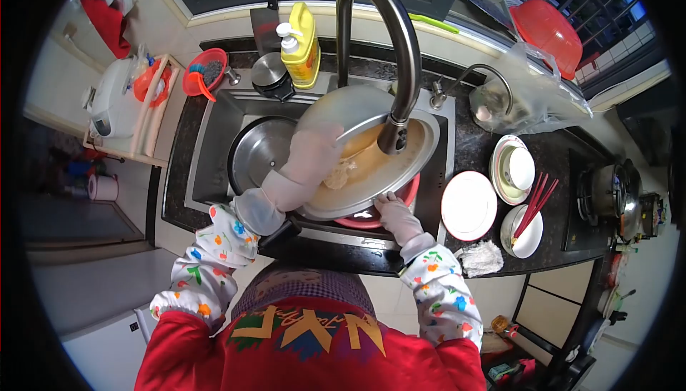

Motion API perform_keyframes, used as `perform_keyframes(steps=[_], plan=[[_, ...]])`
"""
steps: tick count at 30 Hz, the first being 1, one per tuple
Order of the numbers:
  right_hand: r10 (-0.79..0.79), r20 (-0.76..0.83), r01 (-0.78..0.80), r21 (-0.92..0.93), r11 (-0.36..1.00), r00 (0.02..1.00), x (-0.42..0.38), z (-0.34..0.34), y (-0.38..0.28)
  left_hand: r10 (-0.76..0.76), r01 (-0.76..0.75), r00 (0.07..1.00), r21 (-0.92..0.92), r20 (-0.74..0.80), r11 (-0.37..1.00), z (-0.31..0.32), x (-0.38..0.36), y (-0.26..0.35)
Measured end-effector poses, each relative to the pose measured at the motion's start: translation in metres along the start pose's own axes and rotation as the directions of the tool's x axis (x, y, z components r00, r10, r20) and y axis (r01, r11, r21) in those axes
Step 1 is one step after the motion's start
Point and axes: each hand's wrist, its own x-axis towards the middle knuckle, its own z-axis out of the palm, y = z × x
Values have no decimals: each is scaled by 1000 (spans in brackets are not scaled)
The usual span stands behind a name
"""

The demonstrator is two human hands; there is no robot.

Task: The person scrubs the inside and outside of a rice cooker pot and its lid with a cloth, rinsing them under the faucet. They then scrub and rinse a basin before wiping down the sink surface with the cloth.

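Observation:
A large metal pan (418,149), its inside coated with brownish residue, is tilted over the sink under the dark faucet (407,55). My left hand (312,159), in a translucent glove, reaches over the pan's left side; its fingers are blurred and partly hidden. My right hand (396,218), gloved as well, has its fingers at the pan's lower rim, with the thumb side against it. Below the pan, part of a red basin (357,221) shows. In the sink's left part lies a dark round pan (259,151).
Right of the sink are a white plate (469,206), stacked dishes (511,169), a bowl (527,239) with red chopsticks and a cloth (480,258). Behind it stand a yellow bottle (302,51), a small pot (270,75), a knife (266,26) and a plastic bag (529,94).

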Motion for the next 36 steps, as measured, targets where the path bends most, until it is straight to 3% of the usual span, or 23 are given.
perform_keyframes(steps=[3, 8, 11, 13, 16, 17, 19, 20, 21, 23, 24, 25, 26, 27, 28, 30, 32, 34, 36], plan=[[-59, 83, 55, 56, 997, 995, 26, 14, 3, -63, 57, 996, 81, 68, 995, -2, 2, 3], [21, -3, -20, 106, 994, 1000, 31, 15, -8, -9, 21, 992, -97, 126, 995, -13, 6, 4], [13, -35, -7, 157, 988, 999, 34, 21, -1, 4, 7, 990, -78, 140, 997, -18, 5, 2], [0, -53, 14, 268, 963, 999, 31, 28, -1, 32, -18, 991, -108, 132, 994, -18, 5, 0], [-16, -47, 40, 580, 814, 999, 24, 37, -7, 68, -49, 993, -184, 99, 982, -17, 12, 1], [-138, -157, 167, 193, 967, 978, 19, 37, -7, 67, -47, 995, -230, 79, 972, -18, 15, 2], [-48, -136, 82, 255, 963, 990, 6, 7, -33, 65, -36, 991, -237, 114, 971, -27, 21, 7], [-60, -169, 122, 386, 915, 984, 5, 3, -33, 60, -21, 987, -240, 152, 971, -31, 24, 8], [-63, -172, 125, 382, 915, 983, 2, -22, -45, 60, -24, 987, -238, 148, 971, -31, 25, 5], [122, 38, -126, 451, 884, 992, -15, -92, -81, 25, 6, 986, -189, 163, 982, -27, 28, -1], [68, -182, 25, 463, 886, 981, -25, -100, -86, 29, 2, 987, -189, 161, 982, -26, 28, -2], [71, -185, 23, 462, 887, 980, -39, -127, -99, -24, 59, 978, -163, 209, 985, -24, 27, -2], [123, -260, 52, 576, 816, 958, -56, -165, -116, -78, 116, 964, -136, 256, 984, -23, 26, -2], [186, -324, 89, 676, 732, 927, -63, -187, -124, -73, 113, 964, -143, 257, 983, -20, 26, -3], [191, -326, 85, 672, 735, 926, -59, -191, -123, -56, 101, 972, -189, 230, 977, -17, 26, -4], [243, -643, 388, 675, 628, 726, -48, -197, -123, -35, 81, 981, -236, 191, 968, -18, 29, -2], [225, -666, 355, 616, 703, 711, -39, -196, -118, -145, 210, 944, -200, 296, 957, -23, 31, 3], [267, -703, 274, 555, 786, 659, -36, -198, -122, -158, 228, 941, -218, 299, 949, -23, 29, 2], [286, -696, 323, 605, 727, 659, -33, -197, -112, -174, 252, 934, -229, 313, 940, -25, 25, 1]])
